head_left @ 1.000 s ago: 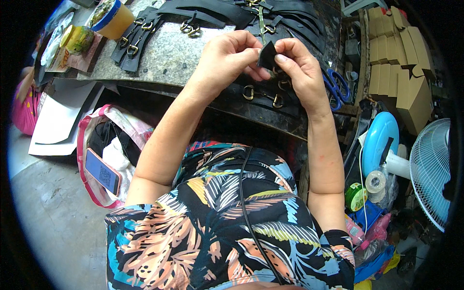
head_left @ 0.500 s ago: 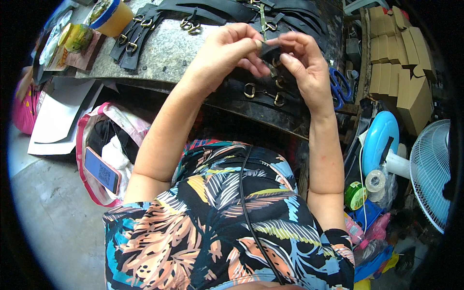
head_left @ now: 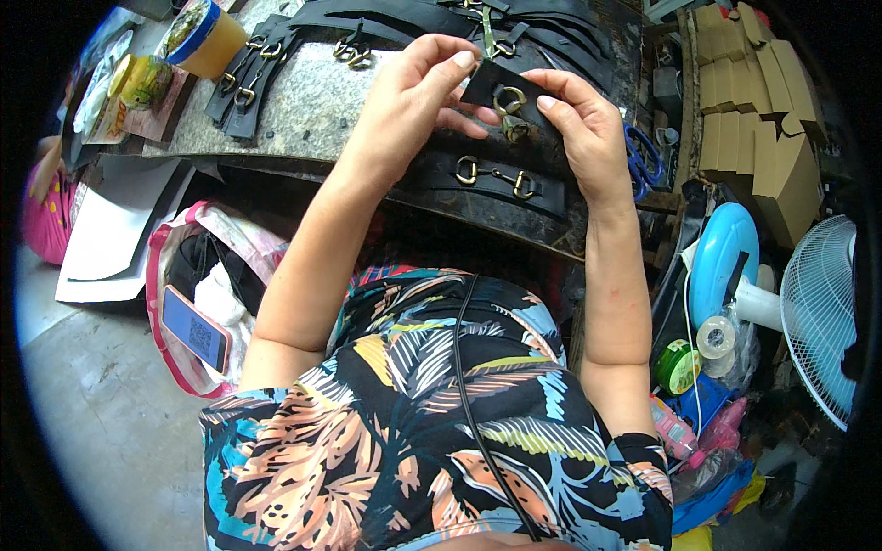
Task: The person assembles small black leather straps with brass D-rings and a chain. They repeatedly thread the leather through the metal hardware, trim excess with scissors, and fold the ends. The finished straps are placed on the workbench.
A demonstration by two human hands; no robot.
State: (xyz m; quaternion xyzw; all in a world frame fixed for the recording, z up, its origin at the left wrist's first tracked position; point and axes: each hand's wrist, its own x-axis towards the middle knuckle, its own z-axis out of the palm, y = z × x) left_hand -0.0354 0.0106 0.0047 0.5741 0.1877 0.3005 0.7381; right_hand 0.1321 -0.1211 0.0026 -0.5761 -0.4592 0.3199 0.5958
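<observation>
A black leather-like strap with a brass-coloured ring is held up over the near edge of the workbench. My right hand grips its right side between thumb and fingers. At the strap's left end, my left hand has thumb and index finger pinched together, the other fingers loosely curled beside the strap's edge. What that pinch holds, if anything, is too small to make out. Below lies another black strap with two brass-coloured rings joined by a clasp. A narrow greenish strip shows just beyond the held strap.
More black straps with metal fittings lie on the grey benchtop. Blue-handled scissors rest right of my hand. Cardboard boxes and a fan stand at right. At left, a phone lies on an open bag.
The strap, earlier blurred and mostly covered by my fingers, now faces up with its ring showing. My left hand has shifted slightly left, away from my right.
</observation>
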